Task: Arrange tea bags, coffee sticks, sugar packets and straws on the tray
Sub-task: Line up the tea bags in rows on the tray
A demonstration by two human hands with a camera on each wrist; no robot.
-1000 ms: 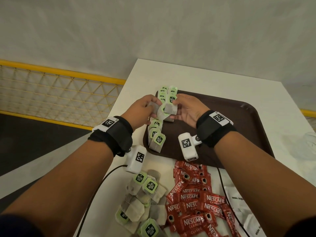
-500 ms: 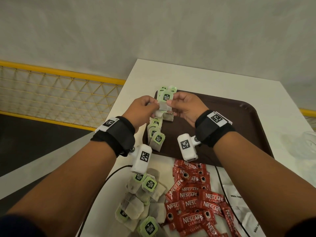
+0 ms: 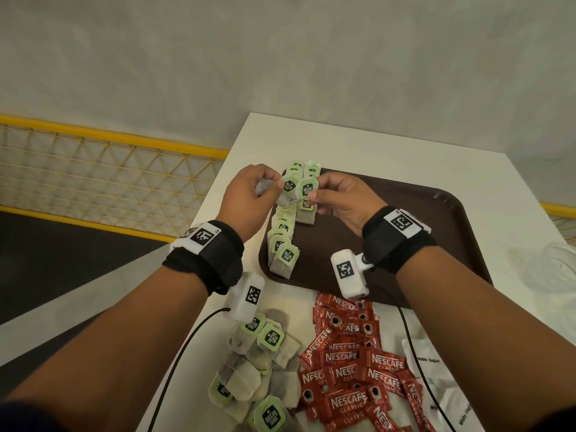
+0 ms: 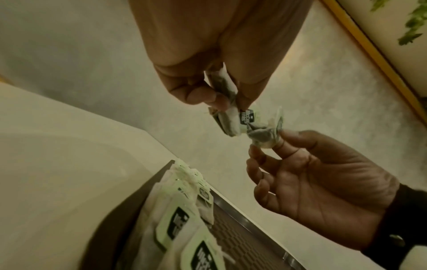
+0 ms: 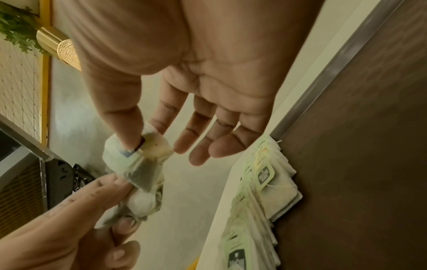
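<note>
Raised since before, both hands [image 3: 249, 198] [image 3: 339, 201] pinch tea bags [image 3: 296, 191].

The tray [image 3: 442, 219] is dark brown, with a fine grid pattern on its floor in the left wrist view. The tea bags [image 3: 282, 251] along its left edge are pale grey-white paper with light green tags printed in black and white. The coffee sticks [image 3: 349, 366] at the table's near edge are red with white lettering. The sugar packets [image 3: 436, 369] beside them are white with black print. The table [image 3: 374, 145] is white. Both wristbands [image 3: 212, 254] are black, carrying white tags with black square code patterns. The railing [image 3: 93, 169] is yellow, a triangular lattice.
</note>
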